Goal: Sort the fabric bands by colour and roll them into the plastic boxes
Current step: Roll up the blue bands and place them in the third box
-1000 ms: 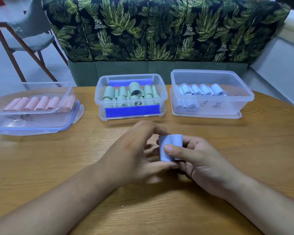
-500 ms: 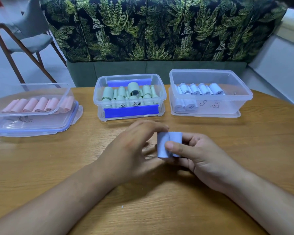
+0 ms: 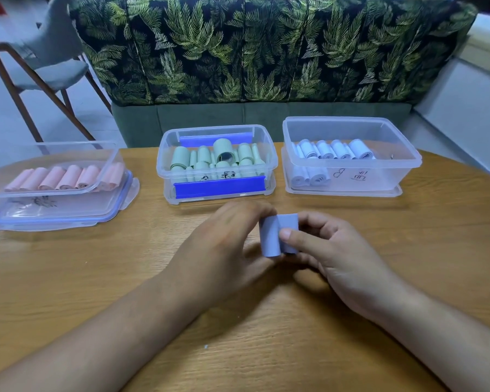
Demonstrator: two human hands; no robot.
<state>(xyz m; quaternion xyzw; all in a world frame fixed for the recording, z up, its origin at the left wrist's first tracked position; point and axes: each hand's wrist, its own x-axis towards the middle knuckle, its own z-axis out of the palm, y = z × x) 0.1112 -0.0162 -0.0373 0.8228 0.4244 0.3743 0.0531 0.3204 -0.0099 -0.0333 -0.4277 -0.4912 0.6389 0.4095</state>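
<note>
Band (image 3: 277, 236): blue, rolled up, between both grips, over the near middle of the surface (image 3: 266, 349).
Left grip (image 3: 224, 250): fingers curled on the band's left side.
Right grip (image 3: 337, 256): thumb and fingers pinch the band.
Left box (image 3: 54, 206): far, pink rolls (image 3: 68, 178) inside.
Middle box (image 3: 164, 176): green rolls (image 3: 204, 155) inside.
Right box (image 3: 385, 176): pale blue rolls (image 3: 340, 148) inside.

Pink box (image 3: 77, 210) cut off left, labels (image 3: 338, 173) illegible — left hand (image 3: 224, 250) grip hidden
</note>
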